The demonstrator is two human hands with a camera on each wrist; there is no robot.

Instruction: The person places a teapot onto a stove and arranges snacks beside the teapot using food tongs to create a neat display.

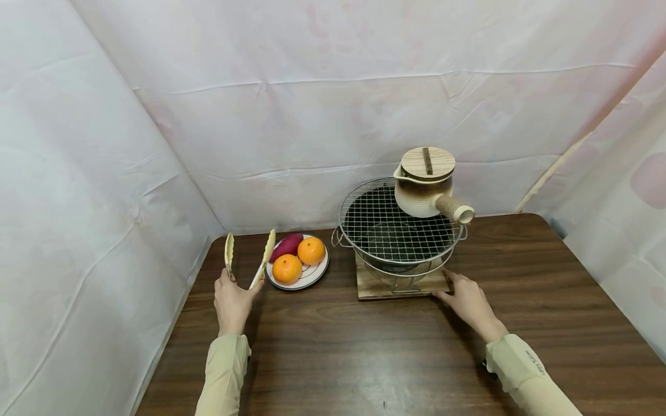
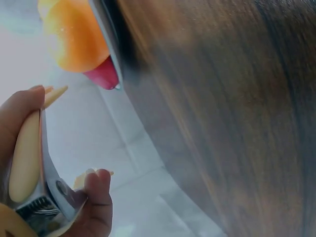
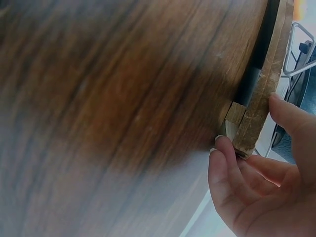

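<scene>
My left hand grips a pair of tongs with cream tips, their arms spread apart and pointing away from me. Just right of the tongs is a plate bearing two oranges and a purple sweet potato. With thumb and fingers my right hand pinches the near right corner of a wooden board. In the right wrist view the thumb lies on top of the board and the fingers curl under its corner. A round grill stove with a wire rack stands on the board.
A clay teapot with a wooden lid and a side handle sits on the rack's back right part. Wire handles jut out from the rack's sides. White curtains hang behind and beside the dark wooden table.
</scene>
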